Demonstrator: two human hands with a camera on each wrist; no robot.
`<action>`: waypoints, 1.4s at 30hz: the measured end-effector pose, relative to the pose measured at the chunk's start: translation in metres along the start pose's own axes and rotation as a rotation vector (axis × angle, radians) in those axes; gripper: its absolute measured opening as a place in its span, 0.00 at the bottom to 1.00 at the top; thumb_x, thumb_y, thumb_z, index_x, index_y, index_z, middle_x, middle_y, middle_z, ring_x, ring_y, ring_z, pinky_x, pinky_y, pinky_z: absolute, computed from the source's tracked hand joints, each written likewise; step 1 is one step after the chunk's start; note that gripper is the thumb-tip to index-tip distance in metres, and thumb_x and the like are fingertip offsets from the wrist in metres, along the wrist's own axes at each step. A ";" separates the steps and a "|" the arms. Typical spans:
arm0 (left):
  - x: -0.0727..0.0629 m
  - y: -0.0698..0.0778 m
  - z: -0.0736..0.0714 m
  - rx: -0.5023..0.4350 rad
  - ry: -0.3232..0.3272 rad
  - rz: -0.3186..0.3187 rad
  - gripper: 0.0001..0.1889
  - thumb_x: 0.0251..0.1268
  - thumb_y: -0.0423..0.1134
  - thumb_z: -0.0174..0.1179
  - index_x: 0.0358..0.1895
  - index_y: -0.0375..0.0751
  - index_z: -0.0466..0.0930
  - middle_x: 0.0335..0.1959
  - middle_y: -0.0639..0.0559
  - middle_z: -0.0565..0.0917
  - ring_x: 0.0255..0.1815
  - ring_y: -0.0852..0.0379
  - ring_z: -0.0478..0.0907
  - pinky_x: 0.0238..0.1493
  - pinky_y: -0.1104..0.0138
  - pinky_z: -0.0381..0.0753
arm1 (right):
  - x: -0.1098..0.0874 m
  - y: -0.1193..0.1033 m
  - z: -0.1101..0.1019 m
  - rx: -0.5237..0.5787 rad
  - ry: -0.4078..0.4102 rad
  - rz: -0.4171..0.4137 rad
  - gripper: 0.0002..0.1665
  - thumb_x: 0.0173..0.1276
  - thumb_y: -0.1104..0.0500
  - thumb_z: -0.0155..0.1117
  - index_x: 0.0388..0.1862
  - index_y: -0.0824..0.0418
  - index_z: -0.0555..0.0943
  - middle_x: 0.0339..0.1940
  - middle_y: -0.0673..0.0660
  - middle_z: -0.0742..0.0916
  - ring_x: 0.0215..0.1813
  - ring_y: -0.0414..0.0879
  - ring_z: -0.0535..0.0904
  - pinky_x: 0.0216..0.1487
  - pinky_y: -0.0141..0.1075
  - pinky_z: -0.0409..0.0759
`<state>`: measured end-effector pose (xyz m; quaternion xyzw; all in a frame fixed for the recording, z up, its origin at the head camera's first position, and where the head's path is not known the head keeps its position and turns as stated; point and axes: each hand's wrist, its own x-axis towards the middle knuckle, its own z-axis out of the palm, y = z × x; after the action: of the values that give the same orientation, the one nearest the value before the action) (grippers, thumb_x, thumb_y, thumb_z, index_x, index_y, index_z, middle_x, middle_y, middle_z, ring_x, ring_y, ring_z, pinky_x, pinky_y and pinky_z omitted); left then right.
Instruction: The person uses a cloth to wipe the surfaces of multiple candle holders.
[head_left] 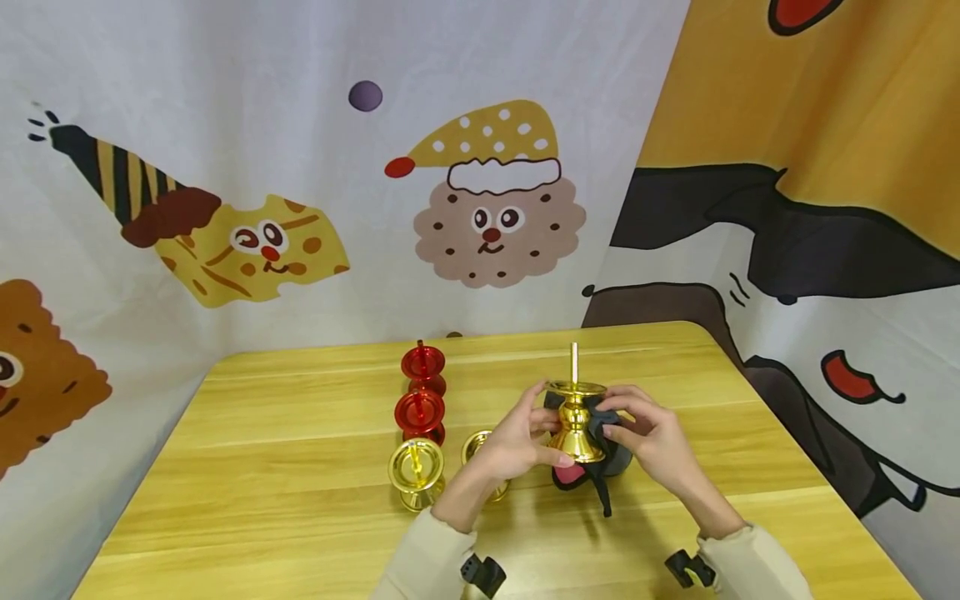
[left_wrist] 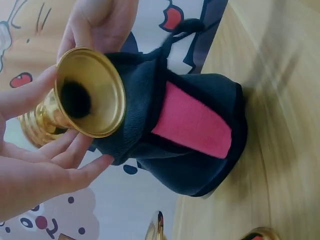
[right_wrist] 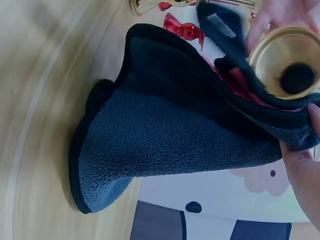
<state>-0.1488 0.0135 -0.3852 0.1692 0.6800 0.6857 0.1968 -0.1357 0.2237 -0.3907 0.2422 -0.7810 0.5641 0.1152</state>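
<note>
- Head view: gold candle holder (head_left: 576, 417) was upright, spike up, raised above the right part of the wooden surface (head_left: 262, 500).
- Left grip (head_left: 510, 446) grasped the gold candle holder, thumb at the base, fingers on the far side.
- Right grip (head_left: 651, 433) pinched the dark cloth (head_left: 619, 460) against the stem.
- Left wrist view alone gave a broad look at the pink patch (left_wrist: 195, 122); head view had just a bit of it.
- Both wrist views showed the hollow base (left_wrist: 111, 92), dark inside; head view didn't.
- Right wrist view showed the cloth's fuzzy face, filling much of the frame.
- Second standing gold holder (head_left: 476, 443) was partly hidden by the left forearm and hand. Couldn't tell if the cloth touched the surface.
- Count: three gold holders (one held), two red holders (head_left: 420, 410), one cloth.
</note>
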 end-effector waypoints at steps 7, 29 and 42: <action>0.005 0.006 -0.002 -0.013 0.016 0.009 0.35 0.58 0.39 0.63 0.66 0.38 0.56 0.56 0.43 0.72 0.51 0.51 0.74 0.49 0.60 0.76 | 0.000 0.004 -0.003 -0.022 -0.002 -0.049 0.17 0.49 0.85 0.57 0.36 0.73 0.78 0.48 0.64 0.74 0.50 0.36 0.73 0.43 0.25 0.76; 0.014 0.003 0.002 0.046 0.068 -0.005 0.35 0.53 0.33 0.66 0.63 0.27 0.61 0.48 0.43 0.78 0.43 0.54 0.77 0.45 0.64 0.77 | -0.001 0.018 -0.012 -0.060 -0.019 -0.096 0.19 0.48 0.87 0.55 0.34 0.72 0.79 0.45 0.67 0.74 0.48 0.36 0.74 0.43 0.24 0.76; 0.009 -0.033 0.017 0.254 0.184 -0.038 0.38 0.46 0.36 0.70 0.62 0.32 0.63 0.53 0.42 0.75 0.48 0.50 0.74 0.46 0.63 0.75 | 0.000 0.031 -0.070 -0.378 0.214 0.107 0.14 0.50 0.81 0.63 0.37 0.72 0.80 0.45 0.61 0.75 0.45 0.27 0.69 0.44 0.15 0.68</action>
<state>-0.1465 0.0326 -0.4179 0.1162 0.7794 0.6031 0.1240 -0.1577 0.2966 -0.3926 0.1132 -0.8678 0.4356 0.2105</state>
